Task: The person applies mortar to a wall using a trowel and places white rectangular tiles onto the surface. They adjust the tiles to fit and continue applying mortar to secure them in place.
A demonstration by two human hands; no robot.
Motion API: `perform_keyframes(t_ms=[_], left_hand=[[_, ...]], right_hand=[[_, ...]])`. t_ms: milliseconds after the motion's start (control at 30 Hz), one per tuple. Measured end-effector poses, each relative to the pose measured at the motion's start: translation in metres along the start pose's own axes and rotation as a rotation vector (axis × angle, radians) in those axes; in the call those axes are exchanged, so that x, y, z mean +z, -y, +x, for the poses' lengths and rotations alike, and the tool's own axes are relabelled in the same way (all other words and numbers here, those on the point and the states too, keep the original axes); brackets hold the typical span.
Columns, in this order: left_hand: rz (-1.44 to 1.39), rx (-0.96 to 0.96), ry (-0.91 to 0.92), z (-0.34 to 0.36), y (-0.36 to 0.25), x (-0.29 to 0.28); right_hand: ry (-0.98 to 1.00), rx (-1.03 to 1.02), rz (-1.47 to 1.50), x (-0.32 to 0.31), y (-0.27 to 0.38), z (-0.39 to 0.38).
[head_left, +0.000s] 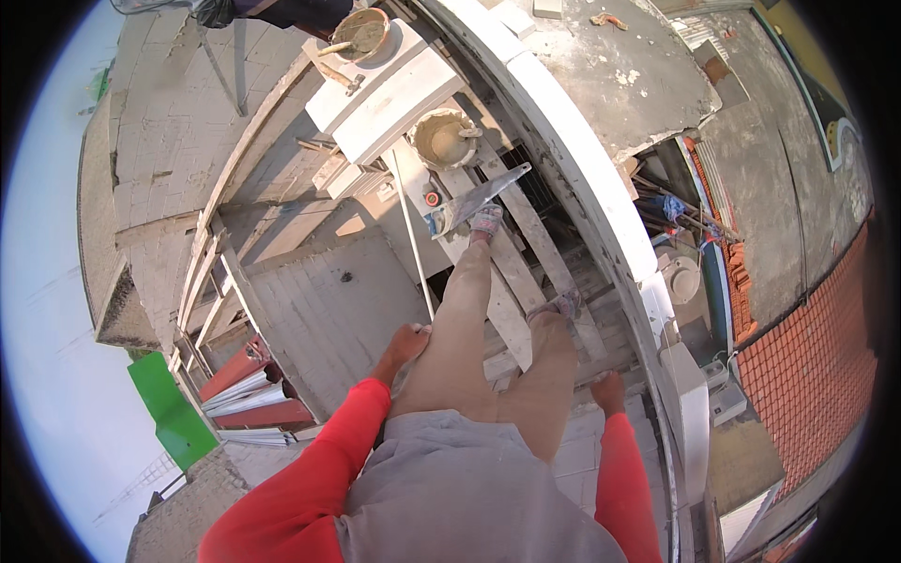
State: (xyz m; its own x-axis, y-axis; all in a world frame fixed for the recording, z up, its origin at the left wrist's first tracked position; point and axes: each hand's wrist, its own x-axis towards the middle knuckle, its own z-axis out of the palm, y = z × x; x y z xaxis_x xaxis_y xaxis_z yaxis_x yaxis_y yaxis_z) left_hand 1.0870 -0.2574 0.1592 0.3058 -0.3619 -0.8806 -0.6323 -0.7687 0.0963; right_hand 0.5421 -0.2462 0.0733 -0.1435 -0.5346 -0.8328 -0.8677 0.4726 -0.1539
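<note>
My left hand (408, 344) is curled beside my left thigh, close to the lower end of a thin white pole (409, 230); whether it grips anything is hidden. At my right side, my right hand (608, 388) hangs in a loose fist with nothing seen in it. A broad-bladed handsaw (483, 196) lies across the planks by my forward foot. Next to it sits a small round orange-and-black object (433, 199). Farther off stands a mortar-crusted bucket (444, 141). Pale blocks (399, 98) carry a hammer (341, 79) and a second bucket (364, 36) with a trowel (336, 49) on its rim.
I stand on wooden planks (512, 267) with dark gaps between them. A curved white wall edge (587, 155) runs along my right, with a grey roof (601, 70) and red tiles (802, 375) beyond. To the left are a grey slab (328, 300) and a green sheet (174, 408).
</note>
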Motion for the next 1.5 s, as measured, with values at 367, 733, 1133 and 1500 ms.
perform_keyframes(t_ms=[367, 733, 1133, 1500], left_hand=[[-0.609, 0.032, 0.002, 0.369, -0.015, -0.011], [-1.289, -0.14, -0.139, 0.638, -0.087, -0.097], [-1.31, -0.091, -0.344, 0.568, -0.155, -0.113], [-0.7, 0.153, -0.29, 0.237, -0.111, -0.09]], right_hand=[[0.184, 0.03, 0.595, 0.049, 0.251, 0.143], [0.257, 0.374, 0.679, 0.182, 0.16, 0.08], [0.02, -0.141, 0.27, 0.082, 0.293, 0.139], [-0.438, -0.604, -0.004, -0.056, 0.419, 0.162]])
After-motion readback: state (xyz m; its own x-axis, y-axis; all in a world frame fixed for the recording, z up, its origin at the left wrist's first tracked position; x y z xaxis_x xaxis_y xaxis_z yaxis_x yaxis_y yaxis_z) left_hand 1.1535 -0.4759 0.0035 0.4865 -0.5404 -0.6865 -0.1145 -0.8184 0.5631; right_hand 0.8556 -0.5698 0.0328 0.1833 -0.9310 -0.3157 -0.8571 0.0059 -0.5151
